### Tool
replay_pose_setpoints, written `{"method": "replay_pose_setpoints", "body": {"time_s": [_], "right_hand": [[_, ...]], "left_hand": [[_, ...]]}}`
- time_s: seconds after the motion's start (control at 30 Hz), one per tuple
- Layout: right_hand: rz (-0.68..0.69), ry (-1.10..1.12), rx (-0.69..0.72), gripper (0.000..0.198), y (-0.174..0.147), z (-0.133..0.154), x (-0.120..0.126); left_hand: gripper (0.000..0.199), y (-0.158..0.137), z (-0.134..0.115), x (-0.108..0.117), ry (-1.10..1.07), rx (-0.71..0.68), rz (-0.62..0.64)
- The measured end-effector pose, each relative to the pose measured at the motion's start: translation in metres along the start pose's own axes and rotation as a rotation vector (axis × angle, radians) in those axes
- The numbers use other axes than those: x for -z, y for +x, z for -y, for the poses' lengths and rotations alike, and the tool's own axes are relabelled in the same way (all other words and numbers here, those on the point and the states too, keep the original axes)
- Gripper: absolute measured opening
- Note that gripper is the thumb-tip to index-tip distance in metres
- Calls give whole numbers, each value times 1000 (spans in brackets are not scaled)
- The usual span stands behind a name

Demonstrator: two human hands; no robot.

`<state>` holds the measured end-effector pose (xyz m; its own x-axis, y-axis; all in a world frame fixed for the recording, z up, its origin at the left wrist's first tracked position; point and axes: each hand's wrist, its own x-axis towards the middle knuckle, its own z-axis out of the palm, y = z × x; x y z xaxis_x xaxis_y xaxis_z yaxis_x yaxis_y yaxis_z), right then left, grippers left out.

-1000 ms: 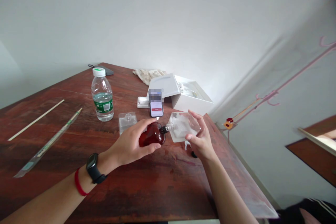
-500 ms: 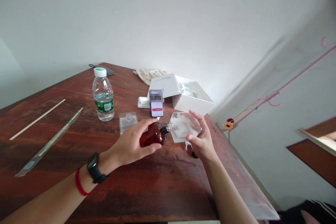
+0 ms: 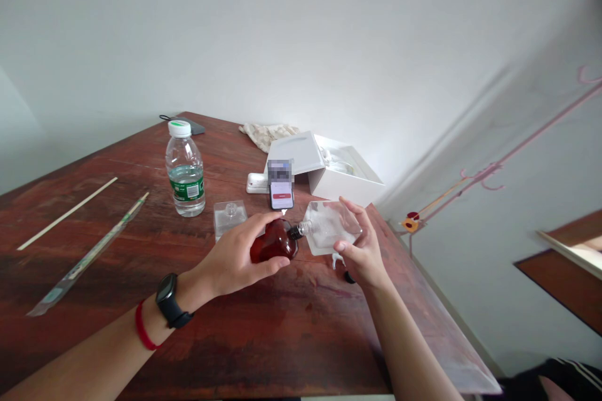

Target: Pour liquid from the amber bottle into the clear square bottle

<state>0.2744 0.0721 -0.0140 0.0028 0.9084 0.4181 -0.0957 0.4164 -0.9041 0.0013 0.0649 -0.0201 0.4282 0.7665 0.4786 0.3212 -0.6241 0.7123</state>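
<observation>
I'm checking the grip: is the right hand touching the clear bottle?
Touching. The head view shows the right hand gripping the clear bottle between thumb and fingers at the end away from its neck.

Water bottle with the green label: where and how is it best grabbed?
Probably around the green label, coming level from the near side: the water bottle stands upright, its body is round there, and its near face shows unblocked.

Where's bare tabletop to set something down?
Bare: front of table, between left forearm and right forearm; also patch bordered by water bottle, plastic sleeve and left forearm. Crowded: around amber bottle and clear bottle, near phone, black piece and white box.
</observation>
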Motion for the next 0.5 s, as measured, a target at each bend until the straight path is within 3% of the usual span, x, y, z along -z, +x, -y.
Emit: {"method": "replay_pose_setpoints", "body": {"time_s": [0.5], "right_hand": [[-16, 33, -1, 80, 0, 2, -2]], "left_hand": [[66, 1, 1, 0, 12, -20, -7]]}}
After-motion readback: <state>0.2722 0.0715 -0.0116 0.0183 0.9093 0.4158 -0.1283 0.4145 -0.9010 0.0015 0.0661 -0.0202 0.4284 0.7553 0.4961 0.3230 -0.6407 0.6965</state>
